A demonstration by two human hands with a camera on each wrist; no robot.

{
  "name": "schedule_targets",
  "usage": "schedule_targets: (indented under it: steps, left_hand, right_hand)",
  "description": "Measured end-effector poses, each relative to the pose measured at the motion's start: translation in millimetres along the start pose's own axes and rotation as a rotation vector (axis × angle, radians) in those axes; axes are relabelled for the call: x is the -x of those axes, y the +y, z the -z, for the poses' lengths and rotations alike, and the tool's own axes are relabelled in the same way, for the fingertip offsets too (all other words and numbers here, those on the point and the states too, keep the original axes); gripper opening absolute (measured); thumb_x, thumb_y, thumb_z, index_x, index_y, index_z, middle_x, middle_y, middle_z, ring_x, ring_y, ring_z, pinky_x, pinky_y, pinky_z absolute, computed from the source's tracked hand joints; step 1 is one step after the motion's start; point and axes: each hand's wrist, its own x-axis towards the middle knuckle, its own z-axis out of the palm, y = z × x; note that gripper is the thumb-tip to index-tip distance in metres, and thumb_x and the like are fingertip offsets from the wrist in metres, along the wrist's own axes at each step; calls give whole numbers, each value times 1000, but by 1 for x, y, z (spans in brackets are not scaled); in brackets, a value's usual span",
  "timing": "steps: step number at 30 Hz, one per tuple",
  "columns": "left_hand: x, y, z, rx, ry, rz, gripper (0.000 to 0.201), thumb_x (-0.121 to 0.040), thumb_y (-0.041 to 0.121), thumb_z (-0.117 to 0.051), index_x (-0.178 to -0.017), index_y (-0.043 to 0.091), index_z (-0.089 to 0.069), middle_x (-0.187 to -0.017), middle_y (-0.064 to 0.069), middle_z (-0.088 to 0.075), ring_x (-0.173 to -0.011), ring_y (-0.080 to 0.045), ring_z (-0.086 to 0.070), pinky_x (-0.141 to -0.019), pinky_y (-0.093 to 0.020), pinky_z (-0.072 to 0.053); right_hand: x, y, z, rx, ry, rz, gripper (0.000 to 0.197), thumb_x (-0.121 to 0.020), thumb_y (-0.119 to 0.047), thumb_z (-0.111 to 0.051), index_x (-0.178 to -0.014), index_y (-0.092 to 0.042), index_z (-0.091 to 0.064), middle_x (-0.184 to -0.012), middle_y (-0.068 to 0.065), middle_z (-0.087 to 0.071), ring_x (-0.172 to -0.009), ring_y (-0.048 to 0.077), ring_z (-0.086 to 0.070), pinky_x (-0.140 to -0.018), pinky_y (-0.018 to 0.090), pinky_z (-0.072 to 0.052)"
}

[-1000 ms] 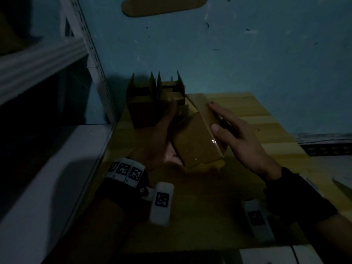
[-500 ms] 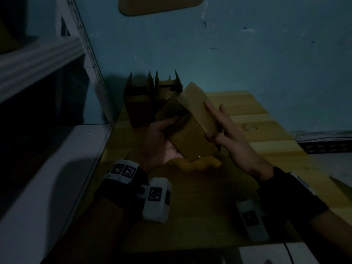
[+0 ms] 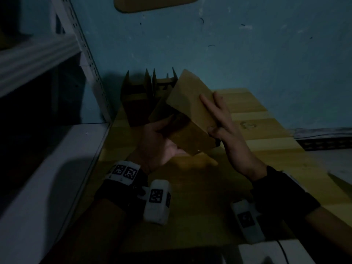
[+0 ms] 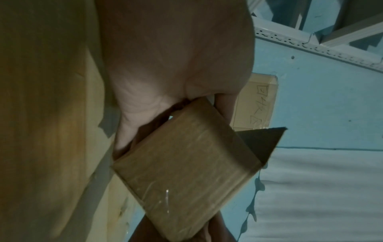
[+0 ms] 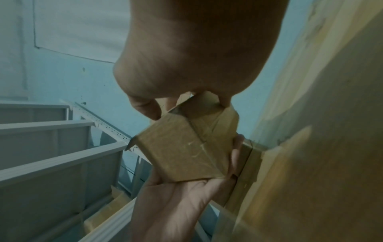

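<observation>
The small cardboard box (image 3: 190, 111) was held in the air above the wooden table (image 3: 257, 115), tilted so that one corner pointed up toward the blue wall (image 3: 247, 54). In the left wrist view a glossy strip of tape (image 4: 165, 188) ran across its closed face, and a loose flap (image 4: 263, 142) stuck out at the far end. From this I judge that one end was sealed and the other was not yet closed.

The left hand (image 3: 158, 145) lay palm up under the box's lower end. Its thumb was curled against the shaded side, so it carried the weight and worked as a cradle. The right hand (image 3: 226, 134) had its fingers laid long along the lit upper face, and its thumb was bent in at the lower edge. It pinched the box lightly between thumb and fingers. That hold looked suited to turning or steadying the box rather than bearing it.

Behind the box, at the back of the table, two open cartons (image 3: 136, 103) stood with their flaps upright. They were probably placed there within reach of both hands. A white slotted shelf rack (image 3: 89, 60) rose to the left. A rounded piece of cardboard (image 3: 156, 2) was fixed high on the wall.
</observation>
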Motion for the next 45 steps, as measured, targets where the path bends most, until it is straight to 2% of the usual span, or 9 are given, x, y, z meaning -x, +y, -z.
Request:
schedule_targets:
  steps: [2, 5, 15, 21, 28, 31, 34, 42, 45]
  left_hand:
    - [1, 0, -1, 25, -9, -20, 52, -84, 37, -50, -128, 12, -59, -127, -15, -66, -122, -36, -57, -104, -62, -36]
    - [0, -2, -2, 24, -30, -44, 53, -87, 35, -50, -135, 13, -55, -132, -14, -63, -124, -35, -57, -104, -61, -37]
    - [0, -9, -7, -8, -75, -130, 61, -85, 36, -50, -143, 17, -47, -140, -9, -57, -125, -28, -57, -95, -49, -49]
    - [-2, -10, -8, -30, -62, -153, 81, -68, 38, -69, -143, 19, -47, -140, -9, -57, -125, -29, -58, -88, -48, -54]
    - [-3, -11, -10, -11, -28, -116, 67, -79, 37, -62, -141, 18, -48, -148, -14, -48, -115, -28, -65, -81, -44, -57]
    - [-5, -13, -5, -38, -30, -137, 73, -80, 39, -61, -146, 15, -43, -145, -12, -52, -129, -31, -54, -92, -49, -51]
    - [-4, -14, -4, -25, -45, -134, 61, -81, 38, -57, -138, 15, -52, -139, -11, -58, -128, -31, -54, -102, -53, -43]
    - [-1, -13, -10, -43, -12, -140, 66, -77, 35, -62, -139, 17, -51, -137, -9, -60, -122, -29, -59, -92, -49, -51]
    - [-2, -9, -14, -133, 21, -117, 66, -81, 39, -63, -142, 19, -49, -138, -10, -59, -125, -32, -57, -100, -58, -45]
  right_hand:
    - [-1, 0, 1, 12, 3, 22, 75, -84, -39, -49, -157, -35, -33, -169, -18, 0, -154, 0, 4, -123, 59, -16]
    - [-1, -2, 2, 24, 12, 52, 75, -85, -37, -49, -157, -32, -32, -169, -16, 0, -155, 3, 6, -122, 65, -14]
    - [1, -4, 2, 51, 27, 123, 82, -79, -36, -44, -159, -24, -29, -170, -10, 1, -156, 8, 10, -122, 64, -2]
    - [1, -4, 0, 23, 28, 115, 86, -76, -35, -44, -160, -23, -27, -170, -10, 3, -156, 8, 10, -123, 64, -1]
    - [1, -2, 0, 31, 27, 59, 85, -79, -43, -50, -159, -30, -27, -170, -12, 4, -154, 2, 9, -124, 61, -4]
    - [2, -3, 0, 21, 18, 61, 86, -76, -40, -48, -159, -30, -27, -170, -12, 4, -155, 4, 9, -123, 62, -5]
    - [2, -3, 0, 20, 14, 67, 88, -74, -39, -47, -159, -28, -27, -170, -12, 4, -155, 7, 9, -123, 63, -4]
    - [2, -3, 1, -41, 8, 61, 92, -69, -27, -49, -159, -25, -29, -170, -12, 2, -154, 1, 4, -127, 53, -9]
    - [0, 3, 6, -68, -13, 44, 88, -74, -36, -44, -160, -33, -25, -169, -17, 1, -155, 5, -1, -121, 63, -20]
